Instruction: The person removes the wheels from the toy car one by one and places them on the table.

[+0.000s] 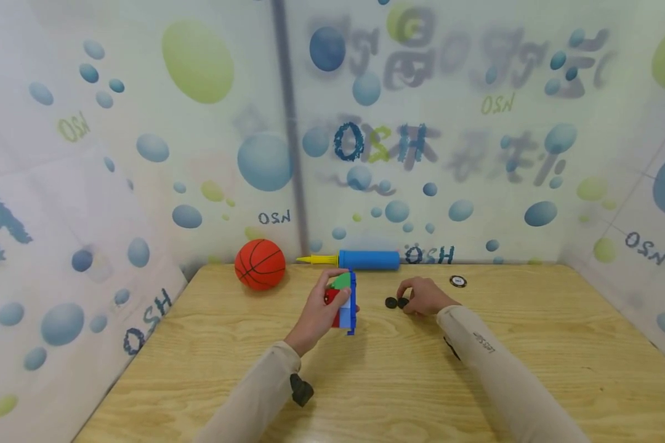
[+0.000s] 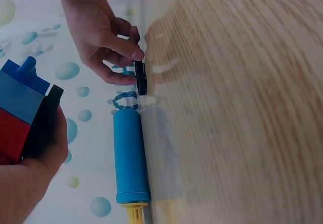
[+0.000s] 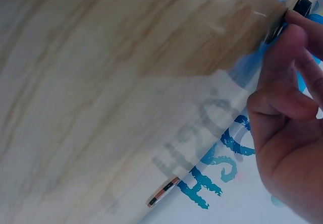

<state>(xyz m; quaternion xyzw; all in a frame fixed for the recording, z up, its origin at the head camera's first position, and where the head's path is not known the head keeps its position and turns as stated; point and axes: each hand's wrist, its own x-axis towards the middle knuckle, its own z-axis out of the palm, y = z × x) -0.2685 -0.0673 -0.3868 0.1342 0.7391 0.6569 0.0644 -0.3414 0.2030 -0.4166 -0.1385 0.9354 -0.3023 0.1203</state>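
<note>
My left hand (image 1: 317, 311) grips a toy made of building blocks (image 1: 345, 311), raised above the table, with red, green, light blue and dark blue parts. In the left wrist view the toy (image 2: 22, 100) also shows a black part along one side, beside the fingers. My right hand (image 1: 429, 296) is low over the table, pinching a small black disc (image 1: 403, 303) between thumb and finger. A second black disc (image 1: 391, 303) lies right beside it on the left. The right wrist view shows the fingertips (image 3: 295, 35) at the black discs, which are partly hidden there.
A red basketball (image 1: 260, 264) sits at the back left of the wooden table (image 1: 199, 375). Along the back wall lies a blue hand pump (image 1: 369, 259) with a yellow nozzle. A black-and-white poker chip (image 1: 458, 281) lies beyond my right hand. Patterned walls enclose the table.
</note>
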